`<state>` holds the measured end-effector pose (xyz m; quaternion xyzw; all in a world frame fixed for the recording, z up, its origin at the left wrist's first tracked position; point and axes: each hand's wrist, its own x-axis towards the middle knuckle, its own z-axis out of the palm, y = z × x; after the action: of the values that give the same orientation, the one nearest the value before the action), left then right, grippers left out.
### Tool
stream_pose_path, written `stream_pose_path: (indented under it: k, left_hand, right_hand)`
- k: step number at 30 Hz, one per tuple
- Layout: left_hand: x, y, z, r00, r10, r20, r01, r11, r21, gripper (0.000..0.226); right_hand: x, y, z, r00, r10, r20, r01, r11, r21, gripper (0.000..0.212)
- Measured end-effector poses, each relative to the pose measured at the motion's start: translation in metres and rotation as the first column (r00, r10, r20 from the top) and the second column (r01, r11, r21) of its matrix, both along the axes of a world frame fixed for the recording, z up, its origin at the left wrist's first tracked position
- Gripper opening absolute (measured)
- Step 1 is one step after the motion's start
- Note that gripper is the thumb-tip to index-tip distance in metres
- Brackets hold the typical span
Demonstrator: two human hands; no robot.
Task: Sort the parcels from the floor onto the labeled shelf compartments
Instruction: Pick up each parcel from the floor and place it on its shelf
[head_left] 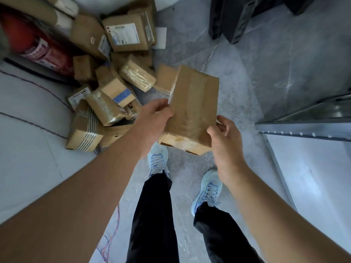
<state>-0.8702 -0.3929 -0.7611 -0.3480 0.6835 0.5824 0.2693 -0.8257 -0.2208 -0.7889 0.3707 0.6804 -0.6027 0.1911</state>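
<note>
A flat brown cardboard parcel wrapped in clear tape is held up in front of me, above the floor. My left hand grips its left edge, thumb on top. My right hand holds its near right corner, fingers curled around the edge. No label shows on the parcel's upper face. A pile of several more cardboard parcels lies on the floor to the left, some with white labels. A metal shelf edge shows at the right.
A red fire extinguisher lies against the wall at the far left. A dark object stands at the top right. My feet in blue shoes stand on the grey floor below the parcel. Loose wires run along the floor bottom left.
</note>
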Motion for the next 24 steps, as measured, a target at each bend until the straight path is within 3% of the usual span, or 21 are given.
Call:
stream_pose_path:
  k: [4,9,13,16,19,21,24]
  left_hand:
    - [0.005,0.01,0.047,0.997,-0.032,-0.07,0.033,0.999,0.018,0.035]
    - [0.013,0.031,0.115,0.99,0.04,-0.138,-0.033,0.998,0.055,0.025]
    - [0.015,0.037,0.172,0.97,-0.018,-0.241,0.025,0.999,0.026,0.03]
    - [0.012,0.033,0.212,0.958,-0.025,-0.285,0.042,0.998,0.052,0.046]
    - [0.009,0.023,0.25,0.953,-0.027,-0.301,0.077,0.985,0.156,0.078]
    - [0.008,0.016,0.275,0.937,-0.076,-0.342,0.152,0.967,0.203,0.091]
    - [0.012,0.007,0.316,0.91,-0.098,-0.403,0.204,0.951,0.232,0.089]
  right_hand:
    - [0.007,0.013,0.04,0.996,0.058,-0.074,-0.06,0.998,-0.033,0.041]
    - [0.011,0.027,0.094,0.995,-0.017,-0.102,0.01,0.997,-0.072,0.031]
    - [0.01,0.031,0.149,0.984,-0.036,-0.176,0.017,0.994,-0.105,0.036]
    - [0.011,0.031,0.186,0.969,-0.007,-0.248,-0.028,0.99,-0.14,0.048]
    - [0.01,0.029,0.226,0.952,-0.011,-0.306,-0.049,0.981,-0.188,0.064]
    - [0.01,0.027,0.255,0.928,0.002,-0.371,-0.071,0.982,-0.173,0.059]
    - [0.014,0.018,0.304,0.903,-0.011,-0.431,-0.066,0.984,-0.163,0.05]
